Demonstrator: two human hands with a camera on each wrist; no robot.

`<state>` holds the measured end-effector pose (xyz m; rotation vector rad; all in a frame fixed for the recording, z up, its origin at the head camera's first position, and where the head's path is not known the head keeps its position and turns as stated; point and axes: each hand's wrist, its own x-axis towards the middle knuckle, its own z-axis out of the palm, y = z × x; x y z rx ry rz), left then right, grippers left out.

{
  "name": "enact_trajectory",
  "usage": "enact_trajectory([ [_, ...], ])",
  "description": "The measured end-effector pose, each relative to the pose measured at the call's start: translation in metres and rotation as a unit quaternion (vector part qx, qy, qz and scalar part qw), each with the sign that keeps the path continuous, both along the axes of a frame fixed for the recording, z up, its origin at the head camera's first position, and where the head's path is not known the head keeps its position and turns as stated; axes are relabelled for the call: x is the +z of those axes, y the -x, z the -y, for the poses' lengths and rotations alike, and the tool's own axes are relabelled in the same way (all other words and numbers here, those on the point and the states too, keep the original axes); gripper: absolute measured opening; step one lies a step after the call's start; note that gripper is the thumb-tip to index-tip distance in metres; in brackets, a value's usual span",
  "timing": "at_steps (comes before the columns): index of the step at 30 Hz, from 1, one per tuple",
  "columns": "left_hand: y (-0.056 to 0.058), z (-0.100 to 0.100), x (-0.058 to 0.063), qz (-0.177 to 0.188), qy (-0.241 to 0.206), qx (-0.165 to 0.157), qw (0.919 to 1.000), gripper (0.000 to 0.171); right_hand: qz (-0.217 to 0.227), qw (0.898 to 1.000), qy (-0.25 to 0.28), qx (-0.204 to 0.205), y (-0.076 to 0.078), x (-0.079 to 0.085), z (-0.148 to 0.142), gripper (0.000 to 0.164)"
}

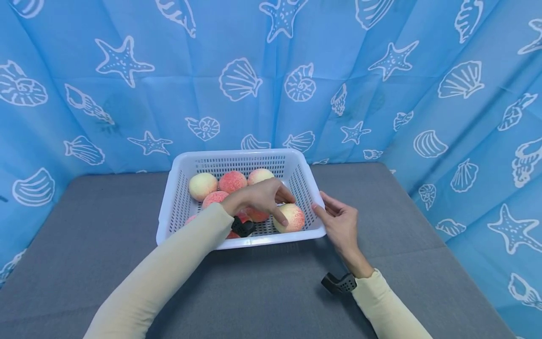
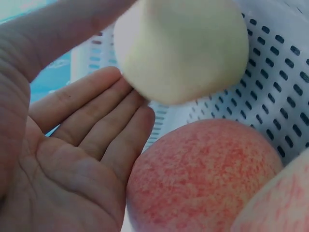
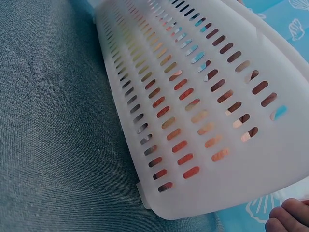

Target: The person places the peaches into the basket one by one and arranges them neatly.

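Note:
A white perforated plastic basket holds several peaches. My left hand reaches inside it, thumb and fingers on either side of a pale yellow peach with a red blush, near the front right corner. The left wrist view shows that peach between thumb and fingertips, above a redder peach. My right hand grips the basket's right rim, thumb on top and fingers outside. In the right wrist view only some fingertips show, beside the perforated basket wall.
More peaches lie to the left in the basket, among them a pale one and a red one; my left forearm covers some. A grey cloth lies under the basket. A blue shell-patterned curtain hangs behind and to the right.

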<state>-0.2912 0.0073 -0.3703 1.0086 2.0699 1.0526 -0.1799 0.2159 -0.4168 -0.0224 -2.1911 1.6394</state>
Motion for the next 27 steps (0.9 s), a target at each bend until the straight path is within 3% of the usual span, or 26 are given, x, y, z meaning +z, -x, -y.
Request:
enact_trajectory([
  [3,-0.001,0.012,0.004,0.002,-0.014,0.025,0.9996,0.066,-0.001,1.000,-0.001,0.000,0.001,-0.001,0.001,0.042],
  [8,-0.009,0.049,0.023,-0.005,-0.054,0.084,0.9950,0.064,-0.003,1.000,-0.009,-0.005,0.004,-0.003,0.002,0.043],
  [11,-0.018,0.077,0.034,-0.044,-0.061,0.134,0.9882,0.065,0.001,1.000,-0.011,-0.007,0.006,-0.003,0.003,0.043],
  [14,-0.031,0.107,0.042,-0.102,-0.062,0.196,0.9733,0.067,0.005,1.000,-0.010,-0.006,0.007,-0.003,0.002,0.043],
  [18,-0.048,0.154,0.042,-0.166,-0.077,0.296,0.9375,0.068,0.009,1.000,-0.008,0.004,0.007,-0.001,-0.002,0.043],
  [20,-0.055,0.177,0.039,-0.197,-0.077,0.351,0.9123,0.068,0.014,1.000,-0.015,0.008,0.007,0.000,-0.005,0.043],
  [23,-0.061,0.208,0.028,-0.241,-0.050,0.432,0.8679,0.071,0.023,0.999,-0.029,0.015,0.009,0.004,-0.011,0.044],
  [25,-0.062,0.224,0.019,-0.267,-0.017,0.471,0.8410,0.070,0.023,0.998,-0.048,0.015,0.011,0.007,-0.019,0.045],
  [27,-0.060,0.238,0.007,-0.294,0.012,0.491,0.8201,0.068,0.015,0.997,-0.070,0.006,0.014,0.012,-0.030,0.045],
])
